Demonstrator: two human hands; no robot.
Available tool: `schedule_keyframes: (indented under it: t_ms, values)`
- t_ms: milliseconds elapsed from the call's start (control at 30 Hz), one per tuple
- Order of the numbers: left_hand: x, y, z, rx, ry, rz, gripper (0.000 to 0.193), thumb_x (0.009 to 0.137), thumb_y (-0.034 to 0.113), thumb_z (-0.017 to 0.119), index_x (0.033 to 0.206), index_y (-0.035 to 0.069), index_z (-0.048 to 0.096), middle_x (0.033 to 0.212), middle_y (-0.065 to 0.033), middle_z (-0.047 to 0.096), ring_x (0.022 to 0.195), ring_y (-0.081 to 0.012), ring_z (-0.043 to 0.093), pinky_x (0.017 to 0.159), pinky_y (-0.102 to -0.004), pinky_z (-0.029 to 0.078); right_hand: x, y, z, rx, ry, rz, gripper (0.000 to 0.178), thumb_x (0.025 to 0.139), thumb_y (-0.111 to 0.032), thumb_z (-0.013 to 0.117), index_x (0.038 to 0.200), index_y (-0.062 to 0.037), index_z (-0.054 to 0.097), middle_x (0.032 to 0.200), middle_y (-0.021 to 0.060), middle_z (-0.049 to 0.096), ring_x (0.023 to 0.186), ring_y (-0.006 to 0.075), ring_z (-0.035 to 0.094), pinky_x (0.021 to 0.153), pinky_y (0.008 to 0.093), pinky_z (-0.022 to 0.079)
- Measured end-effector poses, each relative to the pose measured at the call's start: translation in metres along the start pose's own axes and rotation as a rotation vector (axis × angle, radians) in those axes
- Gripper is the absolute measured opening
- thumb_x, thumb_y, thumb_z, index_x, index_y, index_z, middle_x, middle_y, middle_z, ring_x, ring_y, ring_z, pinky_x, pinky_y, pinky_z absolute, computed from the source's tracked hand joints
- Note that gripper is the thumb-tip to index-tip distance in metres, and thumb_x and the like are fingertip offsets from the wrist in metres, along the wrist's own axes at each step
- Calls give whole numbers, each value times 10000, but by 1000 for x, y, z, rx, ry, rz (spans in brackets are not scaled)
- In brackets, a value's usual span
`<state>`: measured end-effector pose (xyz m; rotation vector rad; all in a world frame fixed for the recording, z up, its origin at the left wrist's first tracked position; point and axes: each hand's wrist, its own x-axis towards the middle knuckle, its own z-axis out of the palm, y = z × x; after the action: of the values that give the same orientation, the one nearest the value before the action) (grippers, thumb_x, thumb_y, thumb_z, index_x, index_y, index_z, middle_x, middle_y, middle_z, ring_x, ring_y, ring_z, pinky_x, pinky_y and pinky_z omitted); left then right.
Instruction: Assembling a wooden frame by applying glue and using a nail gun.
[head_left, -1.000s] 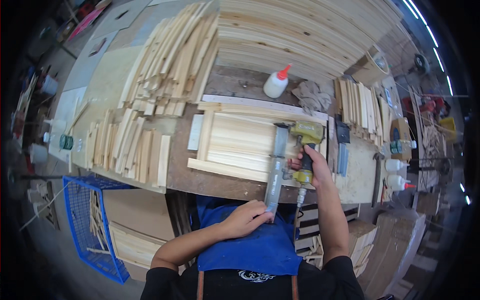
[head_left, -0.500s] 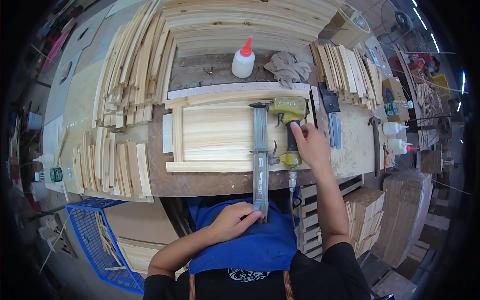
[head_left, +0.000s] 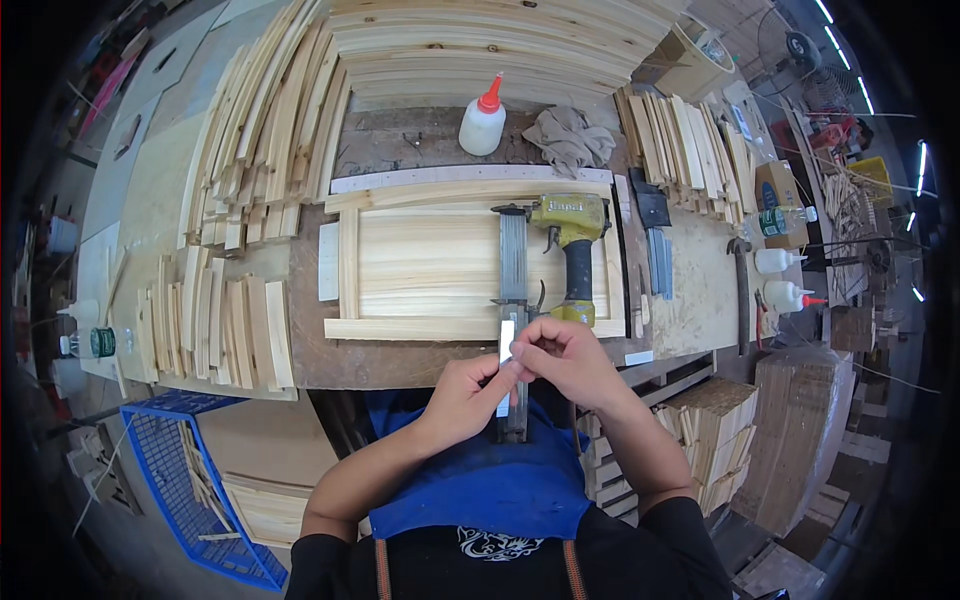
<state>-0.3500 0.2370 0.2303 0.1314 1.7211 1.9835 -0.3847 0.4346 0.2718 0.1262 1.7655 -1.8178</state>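
A yellow-green air nail gun (head_left: 570,215) with a black handle lies across a pale wooden frame panel (head_left: 430,270). Its long magazine (head_left: 512,260) points toward my body and reaches past the table edge. Over the magazine's near end, a shiny, narrow silvery strip (head_left: 507,335), apparently of nails, is pinched between my fingers. My left hand (head_left: 462,402) grips its lower part from the left. Thumb and fingertips of my right hand (head_left: 572,362) close on its middle from the right. Fingers partly hide the strip, so whether it touches the magazine cannot be seen.
Grey-blue strips (head_left: 660,262) lie right of the panel, near a hammer (head_left: 740,290). A red-tipped glue bottle (head_left: 483,125) and a crumpled rag (head_left: 570,138) stand behind. Wood slats (head_left: 255,130) are stacked left; a blue crate (head_left: 190,490) sits below the table.
My right hand has let go of the gun's handle and come down to the strip beside my left hand. My left hand has risen slightly along the magazine. The gun stays on the panel.
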Motion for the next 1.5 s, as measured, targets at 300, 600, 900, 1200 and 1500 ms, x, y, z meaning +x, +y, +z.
schedule_keyframes:
  t_ms: [300, 600, 900, 1200, 1500]
  values:
    - [2, 0, -2, 16, -11, -12, 292, 1115, 227, 593, 1071, 4, 777, 783, 1, 703, 750, -48, 605, 675, -246, 487, 8, -8, -4, -15, -35, 53, 64, 1016, -77, 707, 998, -28, 671, 870, 7, 683, 766, 65, 627, 671, 221, 523]
    - [0, -22, 5, 98, 122, 170, 197, 1025, 196, 714, 1141, 39, 737, 945, -58, 702, 785, -111, 622, 706, -279, 519, 43, -30, -28, -90, 223, -13, 74, 1003, -100, 722, 1034, -44, 686, 840, 19, 707, 678, 62, 627, 583, 200, 473]
    - [-15, -47, -6, 589, 171, 584, 266, 895, 189, 809, 1122, 79, 727, 1040, -110, 677, 958, -322, 674, 803, -407, 575, 112, -19, -37, -637, 537, -260, 196, 968, -139, 747, 1080, 20, 719, 872, 65, 760, 749, 127, 714, 693, 266, 566]
    - [-16, -54, -8, 544, 157, 548, 254, 890, 180, 814, 1109, 83, 731, 1055, -110, 671, 961, -320, 685, 811, -402, 582, 121, -18, -26, -770, 579, -263, 195, 927, -141, 772, 1055, 6, 764, 881, 102, 790, 777, 177, 750, 749, 317, 593]
    - [-14, -58, -8, 523, 160, 552, 266, 860, 136, 839, 1103, 91, 741, 1054, -119, 677, 926, -315, 692, 785, -392, 577, 124, -12, -19, -959, 616, -291, 193, 913, -152, 767, 1052, -18, 771, 876, 129, 786, 764, 237, 761, 741, 348, 597]
